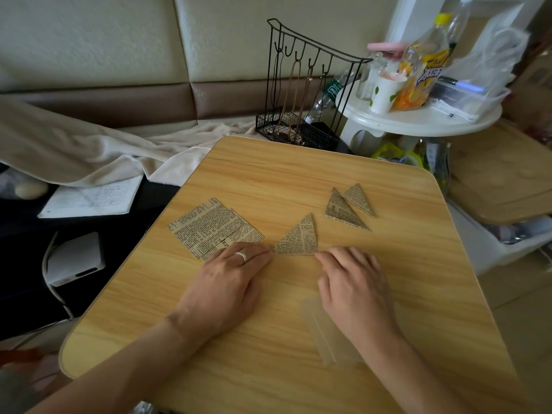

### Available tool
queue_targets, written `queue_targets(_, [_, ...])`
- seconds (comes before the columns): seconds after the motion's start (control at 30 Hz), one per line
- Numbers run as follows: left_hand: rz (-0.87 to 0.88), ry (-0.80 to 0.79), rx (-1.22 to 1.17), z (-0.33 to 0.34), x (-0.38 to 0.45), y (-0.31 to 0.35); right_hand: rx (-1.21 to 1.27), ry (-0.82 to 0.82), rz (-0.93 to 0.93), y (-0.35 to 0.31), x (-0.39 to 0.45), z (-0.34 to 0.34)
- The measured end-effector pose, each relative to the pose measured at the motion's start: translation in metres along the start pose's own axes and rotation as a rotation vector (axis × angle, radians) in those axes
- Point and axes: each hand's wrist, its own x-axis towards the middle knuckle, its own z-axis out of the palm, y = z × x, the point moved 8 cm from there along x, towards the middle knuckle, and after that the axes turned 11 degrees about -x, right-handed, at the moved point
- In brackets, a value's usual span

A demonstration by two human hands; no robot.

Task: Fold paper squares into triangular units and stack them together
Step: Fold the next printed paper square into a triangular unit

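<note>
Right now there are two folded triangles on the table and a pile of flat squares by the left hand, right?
Not quite: the head view shows three folded triangles on the table. The pile of flat squares is by the left hand.

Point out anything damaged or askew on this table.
A thin crack runs across the wooden table near its far edge. The two folded triangles at the far right overlap crookedly rather than forming a neat stack. The flat paper squares are also fanned unevenly.
</note>
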Motion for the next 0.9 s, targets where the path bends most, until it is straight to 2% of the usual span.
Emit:
queue_targets(0.1, [0.011, -0.014, 0.006, 0.000, 0.000, 0.000, -0.002, -0.002, 0.013, -0.001, 0.005, -0.001])
queue_targets(0.3, [0.033, -0.058, 0.104, 0.002, 0.004, 0.002, 0.190, -0.069, -0.179, -0.026, 0.019, 0.005])
queue_targets(0.47, [-0.013, -0.053, 0.191, 0.003, 0.009, 0.004, 0.185, 0.019, -0.120, -0.028, 0.016, -0.002])
queue_targets(0.7, [-0.045, -0.055, 0.187, 0.005, 0.010, 0.004, 0.092, -0.125, -0.114, -0.038, 0.024, 0.012])
queue_targets(0.9, [-0.036, -0.100, 0.167, 0.011, 0.011, 0.006, 0.070, -0.128, -0.098, -0.039, 0.024, 0.008])
